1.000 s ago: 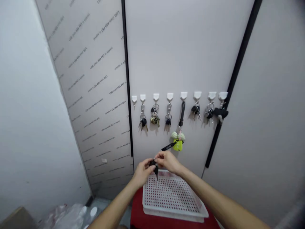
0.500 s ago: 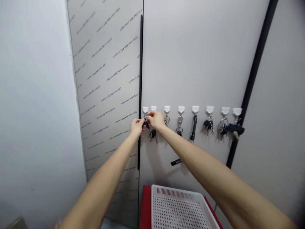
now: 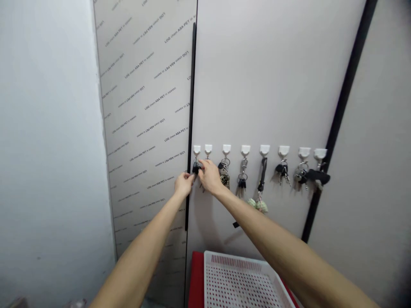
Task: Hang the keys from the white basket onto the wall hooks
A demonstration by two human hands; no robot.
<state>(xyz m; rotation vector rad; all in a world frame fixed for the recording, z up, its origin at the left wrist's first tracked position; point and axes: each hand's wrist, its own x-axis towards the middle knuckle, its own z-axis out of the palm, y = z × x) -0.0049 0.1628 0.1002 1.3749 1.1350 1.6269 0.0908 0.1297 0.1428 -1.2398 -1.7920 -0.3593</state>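
Note:
At the leftmost white hook [image 3: 197, 149] hangs a small bunch of keys [image 3: 196, 167] with black heads. My left hand [image 3: 184, 185] is closed in a pinch at the lower end of these keys. Just to their right, my right hand [image 3: 210, 177] has its thumb and fingers at the black key heads; its grip is partly hidden. Behind that hand, the second hook [image 3: 208, 149] carries another bunch, mostly covered by my fingers.
Further right, a row of hooks holds several key bunches [image 3: 242, 184], a black strap [image 3: 262, 173] with pale green charms [image 3: 261, 206], and a black pouch-like item [image 3: 317, 176]. Below stands a white perforated basket [image 3: 231, 256] on something red [image 3: 196, 278]. A long black handle [image 3: 192, 107] runs left of the hooks.
Both hands have moved down from just under the leftmost hook to the keys hanging from it. My right arm has lowered, uncovering the green charms and more of the neighbouring keys.

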